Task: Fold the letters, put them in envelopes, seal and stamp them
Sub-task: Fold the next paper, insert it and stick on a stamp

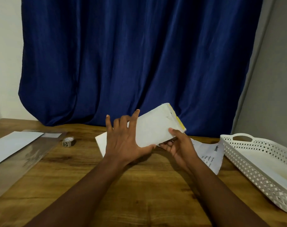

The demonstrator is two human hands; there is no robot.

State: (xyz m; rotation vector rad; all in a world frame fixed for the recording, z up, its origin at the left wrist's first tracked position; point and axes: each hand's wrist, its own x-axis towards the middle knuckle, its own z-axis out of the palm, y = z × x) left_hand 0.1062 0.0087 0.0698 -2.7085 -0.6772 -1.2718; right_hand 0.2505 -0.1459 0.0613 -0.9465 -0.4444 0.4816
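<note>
A white envelope [155, 126] with a yellow strip along its far edge is held tilted above the wooden table. My right hand [177, 145] grips its lower right corner, thumb on top and fingers beneath. My left hand [123, 138] rests against the envelope's left end with the fingers spread and the thumb under its lower edge. Below the hands lies a white sheet [101, 143]. A printed letter [211, 154] lies flat to the right of my right hand. A small roll of stamps [68, 141] sits on the table at the left.
A white perforated basket [260, 163] with a sheet inside stands at the right. A clear plastic sleeve [23, 159] and a white sheet [13, 145] lie at the left. A dark blue curtain [139, 63] hangs behind the table [139, 194].
</note>
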